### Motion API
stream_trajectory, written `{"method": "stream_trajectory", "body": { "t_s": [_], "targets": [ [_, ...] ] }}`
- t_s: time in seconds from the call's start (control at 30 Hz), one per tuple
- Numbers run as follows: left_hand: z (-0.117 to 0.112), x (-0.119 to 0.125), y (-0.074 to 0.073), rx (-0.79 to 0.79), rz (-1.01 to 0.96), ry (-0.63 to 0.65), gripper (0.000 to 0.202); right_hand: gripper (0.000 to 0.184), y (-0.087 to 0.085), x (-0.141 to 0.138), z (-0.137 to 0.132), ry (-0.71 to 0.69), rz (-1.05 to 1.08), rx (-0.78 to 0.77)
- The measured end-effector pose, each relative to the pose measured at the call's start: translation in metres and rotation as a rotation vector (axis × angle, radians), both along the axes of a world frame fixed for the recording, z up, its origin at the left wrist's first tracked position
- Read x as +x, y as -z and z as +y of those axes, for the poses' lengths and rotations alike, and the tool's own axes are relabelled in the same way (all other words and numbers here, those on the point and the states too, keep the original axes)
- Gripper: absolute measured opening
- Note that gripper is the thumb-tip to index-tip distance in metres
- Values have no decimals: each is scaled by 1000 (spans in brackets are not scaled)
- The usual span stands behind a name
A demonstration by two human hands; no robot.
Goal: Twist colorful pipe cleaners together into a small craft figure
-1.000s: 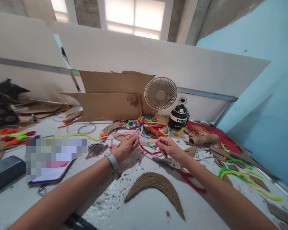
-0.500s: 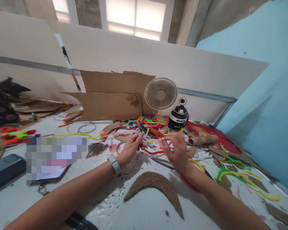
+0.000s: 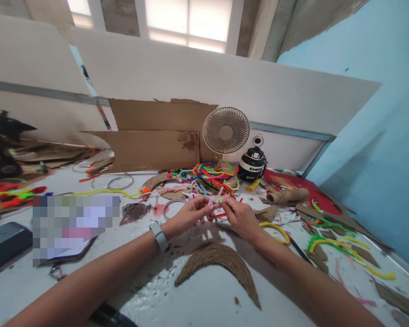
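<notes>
Here | left hand (image 3: 192, 213) pinching pink stem (image 3: 212, 201) | right hand (image 3: 241, 217) pinching it too | black flask (image 3: 252, 165), contents hidden

Forearms (image 3: 112, 262) angled inward, left grip (image 3: 192, 212) and right grip (image 3: 242, 218) close together, fingers (image 3: 229, 209) bent and pinching.

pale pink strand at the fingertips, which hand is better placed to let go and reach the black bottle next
Probably the right hand: the black bottle stands beyond it, slightly rightward, while the left hand is farther off. Both appear to hold the pale pink strand.
</notes>
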State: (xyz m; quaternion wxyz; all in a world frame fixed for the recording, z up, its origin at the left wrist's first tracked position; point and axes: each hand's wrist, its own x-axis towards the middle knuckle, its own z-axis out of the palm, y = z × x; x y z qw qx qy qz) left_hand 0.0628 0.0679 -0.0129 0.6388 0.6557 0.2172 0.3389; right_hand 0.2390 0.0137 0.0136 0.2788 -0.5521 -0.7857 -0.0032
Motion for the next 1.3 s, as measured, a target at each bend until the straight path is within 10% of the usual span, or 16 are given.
{"method": "stream_trajectory", "body": {
  "t_s": [0.83, 1.3],
  "targets": [
    [0, -2, 5, -26, 15, 58, 40, 25, 6, 1, 0, -202, -40, -57],
    [-3, -2, 3, 88, 79, 59, 39, 35, 16, -6, 0, -270, 623, -393]
  ]
}}
